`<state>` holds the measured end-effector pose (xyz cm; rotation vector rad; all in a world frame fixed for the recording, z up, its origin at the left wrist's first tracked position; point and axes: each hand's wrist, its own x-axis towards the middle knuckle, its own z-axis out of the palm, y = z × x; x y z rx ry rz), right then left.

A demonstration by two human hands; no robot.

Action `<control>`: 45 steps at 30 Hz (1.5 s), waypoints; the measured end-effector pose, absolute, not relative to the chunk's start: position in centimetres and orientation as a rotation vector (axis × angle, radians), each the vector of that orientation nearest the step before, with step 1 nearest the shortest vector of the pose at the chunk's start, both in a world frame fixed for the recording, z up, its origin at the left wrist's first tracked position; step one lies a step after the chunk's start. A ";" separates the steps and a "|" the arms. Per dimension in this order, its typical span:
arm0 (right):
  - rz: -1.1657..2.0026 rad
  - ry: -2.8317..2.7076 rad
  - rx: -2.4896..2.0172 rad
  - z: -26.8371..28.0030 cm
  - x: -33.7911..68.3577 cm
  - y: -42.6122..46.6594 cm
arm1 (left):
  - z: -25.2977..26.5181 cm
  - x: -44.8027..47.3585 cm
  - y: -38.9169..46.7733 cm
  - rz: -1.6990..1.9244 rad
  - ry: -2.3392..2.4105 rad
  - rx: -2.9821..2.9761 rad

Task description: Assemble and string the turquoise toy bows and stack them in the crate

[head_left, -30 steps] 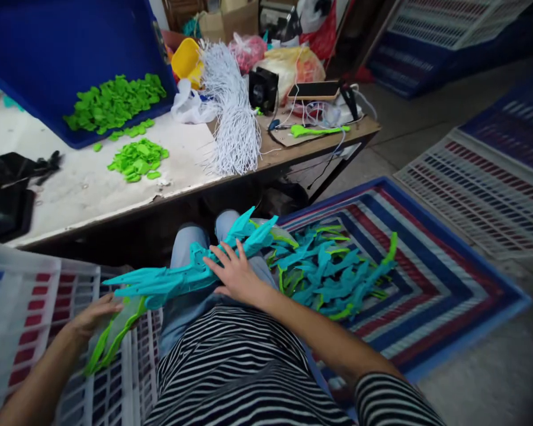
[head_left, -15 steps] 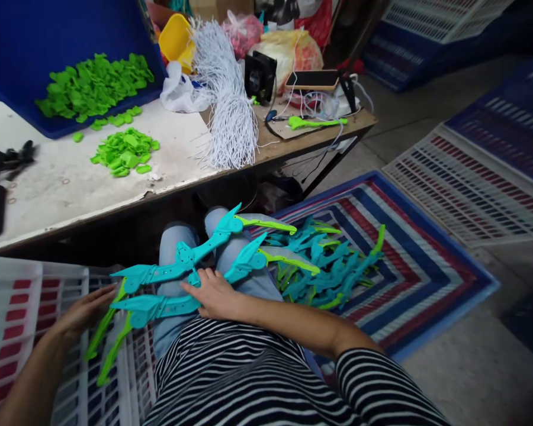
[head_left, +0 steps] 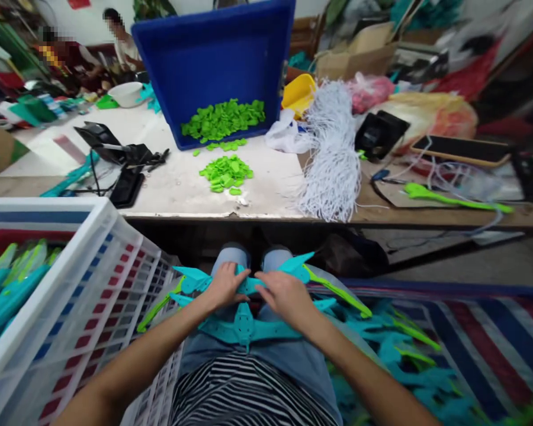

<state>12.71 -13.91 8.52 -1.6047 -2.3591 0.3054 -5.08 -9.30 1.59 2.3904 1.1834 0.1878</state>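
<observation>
A teal toy bow [head_left: 251, 286] with lime-green curved ends lies across my knees. My left hand [head_left: 225, 285] is closed over it just left of its middle, thumb pointing inward. My right hand [head_left: 288, 296] grips the same bow right of the middle, its fingertips close to my left hand's. Nearer to me, a second teal bow [head_left: 244, 325] rests on my lap, its square centre piece showing; my forearms partly cover its ends. What lies under my fingers is hidden.
White slatted basket [head_left: 111, 284] with more bows at my left. At right, a striped lining [head_left: 484, 331] holds piled bows [head_left: 395, 349]. On the workbench [head_left: 266, 189]: lime-green pieces [head_left: 226, 173], a blue bin [head_left: 217, 65], white strings [head_left: 333, 154], a phone [head_left: 462, 149]. Two people sit far left.
My view has swung left, showing more bench and the left basket. My left hand has come from the bows' left end onto the farther bow; my right hand has shifted onto it too.
</observation>
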 end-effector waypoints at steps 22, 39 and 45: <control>0.572 -2.668 -1.785 15.2 15.6 10.9 | 1.4 -0.6 -3.6 0.190 1.192 1.702; 0.086 -2.153 -1.537 9.7 14.1 1.0 | -0.5 -1.4 -0.8 0.125 1.009 1.339; 0.302 -2.394 -1.159 4.6 16.4 -9.1 | -0.7 -1.1 -0.7 0.124 0.955 1.111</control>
